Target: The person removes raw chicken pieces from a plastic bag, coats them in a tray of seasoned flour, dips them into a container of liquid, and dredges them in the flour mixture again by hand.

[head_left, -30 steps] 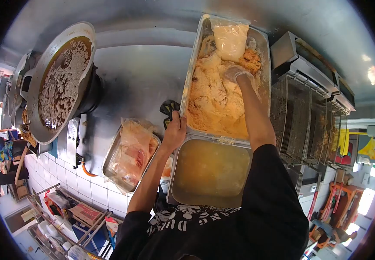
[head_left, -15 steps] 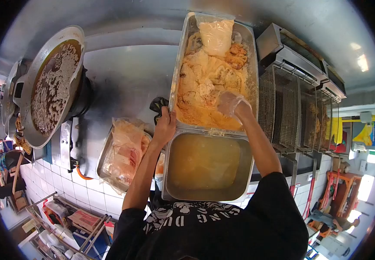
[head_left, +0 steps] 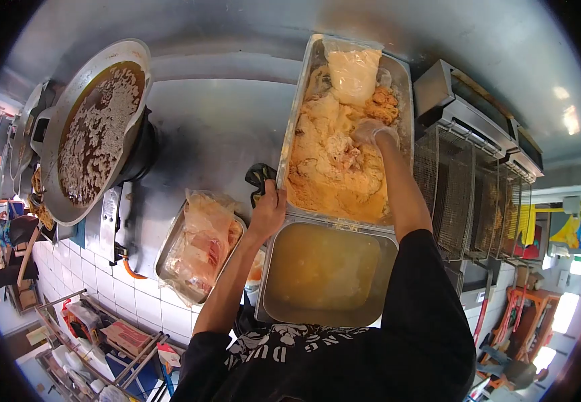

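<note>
The left hand (head_left: 267, 213) is clamped on the left rim of the tray (head_left: 405, 87); the gloved right hand (head_left: 369, 132) touches the floury mix (head_left: 320, 137) inside, toward the right (fingers apart or together, I cannot tell). A pan (head_left: 269, 309) sits nearer.

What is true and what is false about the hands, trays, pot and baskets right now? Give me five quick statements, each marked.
1. The right hand, in a clear glove, is inside the powder tray. True.
2. The left hand is inside the liquid tray. False: it is at the left rim of the powder tray.
3. The liquid tray lies nearer the person's body than the powder tray. True.
4. The wire baskets are on the person's left, beside the large pot. False: the baskets are to the right of the powder tray; the pot is on the left.
5. A filled plastic bag lies at the far end of the powder tray. True.
</note>
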Available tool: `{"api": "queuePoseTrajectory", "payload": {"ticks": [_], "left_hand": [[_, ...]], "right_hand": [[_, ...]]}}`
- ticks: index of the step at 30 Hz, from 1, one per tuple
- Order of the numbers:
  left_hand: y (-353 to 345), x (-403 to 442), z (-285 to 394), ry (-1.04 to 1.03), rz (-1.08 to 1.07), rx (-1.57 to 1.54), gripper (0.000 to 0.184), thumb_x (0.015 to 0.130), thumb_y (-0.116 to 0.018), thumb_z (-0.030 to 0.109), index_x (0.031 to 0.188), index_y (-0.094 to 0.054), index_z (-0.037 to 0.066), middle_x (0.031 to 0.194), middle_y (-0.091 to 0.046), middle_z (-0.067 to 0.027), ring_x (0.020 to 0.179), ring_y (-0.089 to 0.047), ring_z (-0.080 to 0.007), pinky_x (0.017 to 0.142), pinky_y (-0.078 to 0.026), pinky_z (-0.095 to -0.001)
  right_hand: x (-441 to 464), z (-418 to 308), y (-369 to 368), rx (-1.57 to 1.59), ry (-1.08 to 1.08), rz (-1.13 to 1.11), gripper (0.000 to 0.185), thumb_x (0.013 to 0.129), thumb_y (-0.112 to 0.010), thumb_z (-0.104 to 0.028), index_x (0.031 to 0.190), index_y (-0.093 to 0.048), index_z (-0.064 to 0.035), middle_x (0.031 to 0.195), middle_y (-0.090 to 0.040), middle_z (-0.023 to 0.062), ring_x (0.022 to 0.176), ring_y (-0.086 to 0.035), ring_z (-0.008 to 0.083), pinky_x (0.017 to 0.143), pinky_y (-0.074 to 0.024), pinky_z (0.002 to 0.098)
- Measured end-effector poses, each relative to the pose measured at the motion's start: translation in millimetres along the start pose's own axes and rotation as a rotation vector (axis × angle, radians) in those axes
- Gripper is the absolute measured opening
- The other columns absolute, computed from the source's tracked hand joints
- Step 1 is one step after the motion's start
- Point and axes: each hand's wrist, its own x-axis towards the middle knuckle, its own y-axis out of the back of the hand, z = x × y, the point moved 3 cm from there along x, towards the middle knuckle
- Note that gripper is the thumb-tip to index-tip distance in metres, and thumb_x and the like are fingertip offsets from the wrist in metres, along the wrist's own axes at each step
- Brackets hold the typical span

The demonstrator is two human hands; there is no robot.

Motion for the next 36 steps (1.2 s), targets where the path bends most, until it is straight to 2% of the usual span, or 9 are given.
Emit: {"api": "queuePoseTrajectory", "payload": {"ticks": [2, 4, 7, 18, 20, 21, 26, 32, 36], "left_hand": [[0, -1, 4, -0.072, 0.004, 0.065, 0.024, 0.098, -0.037, 0.026, 0.097, -0.034, 0.002, 0.074, -0.055, -0.0306, 0.073, -0.056, -0.0483, 0.065, -0.041, -0.0512], [4, -1, 10, 0.183, -0.05, -0.141, 0.024, 0.098, -0.037, 0.026, 0.096, -0.034, 0.003, 0.072, -0.054, -0.0295, 0.071, -0.056, -0.0474, 0.063, -0.041, -0.0505], [3, 0, 10, 0.231, -0.068, -0.202, 0.024, 0.099, -0.038, 0.026, 0.096, -0.034, 0.003, 0.07, -0.053, -0.0281, 0.07, -0.056, -0.0469, 0.062, -0.041, -0.0499], [-3, 2, -3, 0.152, -0.059, -0.211, 0.021, 0.097, -0.041, 0.021, 0.096, -0.034, 0.002, 0.067, -0.053, -0.0293, 0.068, -0.056, -0.0477, 0.059, -0.041, -0.051], [-2, 3, -2, 0.15, -0.045, -0.211, 0.021, 0.097, -0.041, 0.021, 0.096, -0.033, 0.002, 0.068, -0.053, -0.0299, 0.068, -0.056, -0.0478, 0.058, -0.041, -0.0511], [-4, 3, -5, 0.14, -0.047, -0.2, 0.021, 0.097, -0.041, 0.021, 0.096, -0.033, 0.002, 0.068, -0.054, -0.0302, 0.069, -0.056, -0.0481, 0.059, -0.041, -0.0515], [1, 2, 5, 0.127, -0.043, -0.19, 0.021, 0.097, -0.04, 0.023, 0.096, -0.034, 0.003, 0.068, -0.054, -0.0304, 0.07, -0.056, -0.0486, 0.06, -0.042, -0.0519], [-4, -2, -7, 0.051, 0.008, -0.102, 0.022, 0.097, -0.039, 0.024, 0.095, -0.034, 0.003, 0.07, -0.055, -0.0298, 0.07, -0.057, -0.0475, 0.062, -0.042, -0.0515], [-4, 0, -3, -0.004, -0.026, -0.101, 0.022, 0.098, -0.039, 0.024, 0.095, -0.034, 0.003, 0.07, -0.055, -0.0286, 0.071, -0.056, -0.0476, 0.062, -0.041, -0.0515]], "right_hand": [[5, -6, 3, 0.065, -0.002, -0.047, 0.033, 0.091, -0.047, -0.026, 0.102, -0.058, 0.0028, 0.114, -0.058, 0.0091, 0.097, -0.055, 0.0224, 0.082, -0.0422, 0.0382], [32, 4, -11, 0.138, -0.014, -0.106, 0.029, 0.09, -0.05, -0.024, 0.102, -0.058, 0.0021, 0.11, -0.058, 0.0085, 0.092, -0.055, 0.0218, 0.08, -0.0419, 0.0371], [25, 21, -10, 0.062, -0.019, -0.132, 0.027, 0.09, -0.051, -0.022, 0.102, -0.059, 0.0011, 0.11, -0.059, 0.0092, 0.092, -0.055, 0.0225, 0.081, -0.0426, 0.0369], [-48, 2, -30, -0.464, -0.088, -0.11, 0.02, 0.088, -0.056, -0.014, 0.103, -0.062, -0.0024, 0.107, -0.06, 0.0119, 0.094, -0.057, 0.0248, 0.084, -0.0449, 0.0363], [-58, -3, -29, -0.423, -0.215, -0.01, 0.019, 0.087, -0.057, -0.013, 0.103, -0.062, -0.003, 0.107, -0.061, 0.0123, 0.094, -0.057, 0.0253, 0.084, -0.0454, 0.0362], [-77, -6, -18, 0.034, -0.281, 0.428, 0.019, 0.086, -0.057, -0.01, 0.099, -0.068, -0.0037, 0.108, -0.064, 0.0131, 0.1, -0.061, 0.0269, 0.086, -0.0476, 0.0363], [-8, 37, -66, 0.146, -0.175, 0.357, 0.02, 0.086, -0.058, -0.012, 0.101, -0.068, -0.0038, 0.11, -0.063, 0.0145, 0.099, -0.061, 0.0271, 0.086, -0.0488, 0.0381], [-56, 5, 16, -0.153, -0.132, 0.3, 0.025, 0.088, -0.055, -0.011, 0.109, -0.065, -0.0024, 0.118, -0.06, 0.0173, 0.103, -0.06, 0.0287, 0.088, -0.0492, 0.0399], [8, 12, 12, -0.142, -0.104, 0.365, 0.025, 0.089, -0.053, -0.012, 0.108, -0.065, -0.002, 0.117, -0.06, 0.0174, 0.103, -0.06, 0.0289, 0.088, -0.0487, 0.04]]}}
